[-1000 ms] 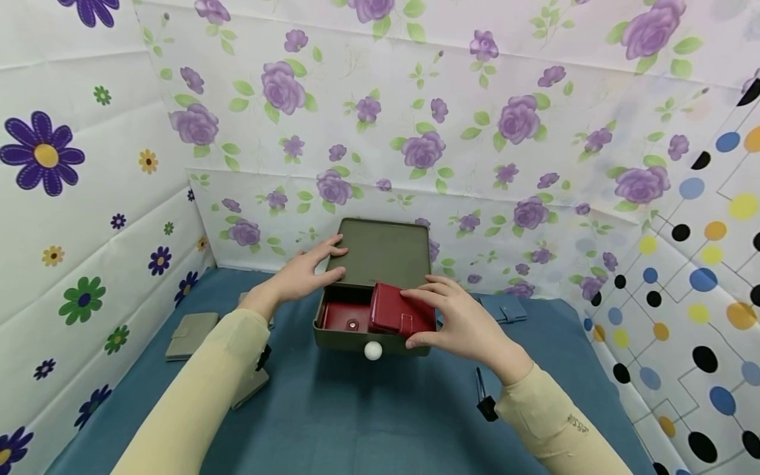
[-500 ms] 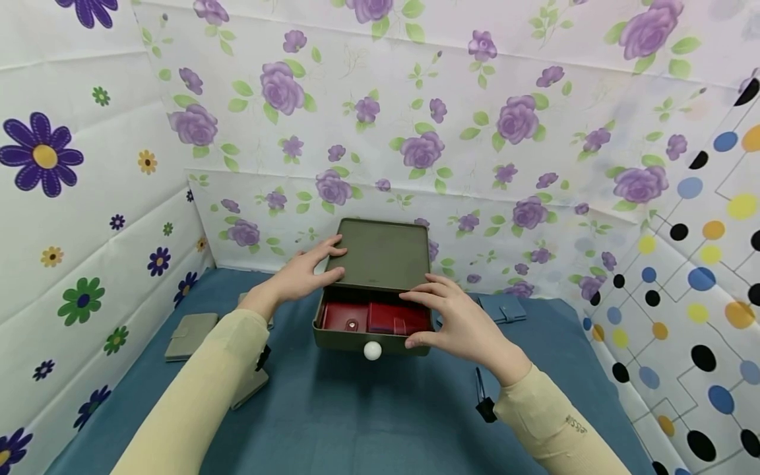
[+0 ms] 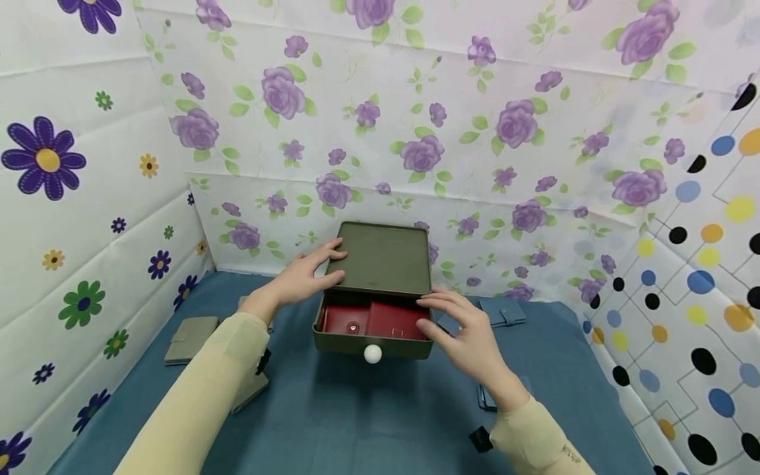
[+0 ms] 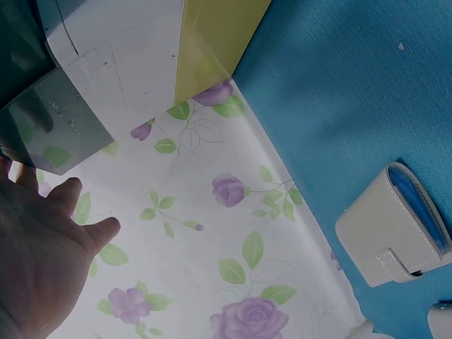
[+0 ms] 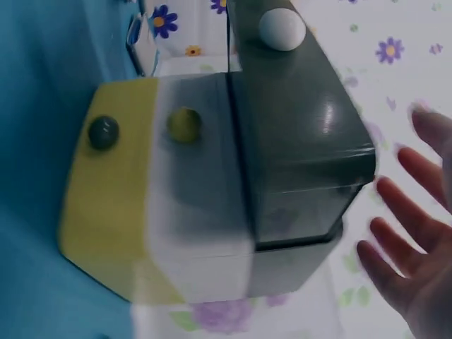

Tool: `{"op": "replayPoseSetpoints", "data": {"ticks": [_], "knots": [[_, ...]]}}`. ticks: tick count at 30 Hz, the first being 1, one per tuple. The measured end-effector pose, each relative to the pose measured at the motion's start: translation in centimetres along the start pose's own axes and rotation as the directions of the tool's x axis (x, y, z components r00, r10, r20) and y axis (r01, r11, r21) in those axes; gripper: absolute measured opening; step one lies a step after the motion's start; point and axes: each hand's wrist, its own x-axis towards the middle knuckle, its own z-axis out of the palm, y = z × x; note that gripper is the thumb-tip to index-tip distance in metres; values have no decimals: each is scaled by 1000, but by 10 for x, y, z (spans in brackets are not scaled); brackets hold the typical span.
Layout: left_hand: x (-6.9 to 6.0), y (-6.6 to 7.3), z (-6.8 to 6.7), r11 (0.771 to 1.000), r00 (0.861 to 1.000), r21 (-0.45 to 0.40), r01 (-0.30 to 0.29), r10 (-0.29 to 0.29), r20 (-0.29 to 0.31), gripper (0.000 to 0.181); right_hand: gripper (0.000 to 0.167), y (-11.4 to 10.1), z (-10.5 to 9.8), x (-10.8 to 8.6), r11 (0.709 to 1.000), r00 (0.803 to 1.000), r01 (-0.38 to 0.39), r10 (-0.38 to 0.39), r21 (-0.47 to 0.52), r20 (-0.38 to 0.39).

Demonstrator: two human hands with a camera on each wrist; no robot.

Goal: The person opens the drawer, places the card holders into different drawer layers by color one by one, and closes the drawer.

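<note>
A small chest has a dark green top drawer (image 3: 338,343) pulled out at the front, with a white round knob (image 3: 373,354). Inside lie two red wallets side by side: the left one (image 3: 343,318) shows a snap tab, the right one (image 3: 394,321) is partly covered by the drawer's right side. My left hand (image 3: 297,280) rests its fingers on the left edge of the green chest top (image 3: 382,257). At the drawer's right edge my right hand (image 3: 466,336) has its fingers loosely spread and grips nothing; the right wrist view shows its fingers (image 5: 402,219) apart from the drawer.
Beige wallets lie at the left, one (image 3: 191,340) farther out and one (image 3: 251,390) by my left forearm. A blue wallet (image 3: 503,310) lies behind my right hand, another (image 3: 485,398) under that wrist. Below the green drawer are white (image 5: 198,183) and yellow (image 5: 113,205) tiers.
The right red wallet has gone from tilted above the drawer to lying down inside it. My right hand has let go and shifted slightly right; the left hand stays.
</note>
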Motion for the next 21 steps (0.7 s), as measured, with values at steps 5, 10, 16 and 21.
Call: {"op": "replayPoseSetpoints", "data": {"ticks": [5, 10, 16, 21], "knots": [[-1, 1, 0, 1000, 1000, -1, 2, -2, 5, 64, 26, 15, 12, -19, 899, 929, -257, 331, 354, -165], [-2, 0, 0, 1000, 1000, -3, 7, -7, 2, 64, 36, 33, 31, -33, 682, 785, -489, 616, 545, -67], [0, 0, 0, 1000, 1000, -3, 10, -10, 11, 65, 33, 52, 48, -52, 598, 705, -705, 649, 381, 286], [-1, 1, -1, 1000, 1000, -19, 13, -12, 13, 64, 44, 45, 53, -52, 641, 657, -722, 514, 262, 551]]}}
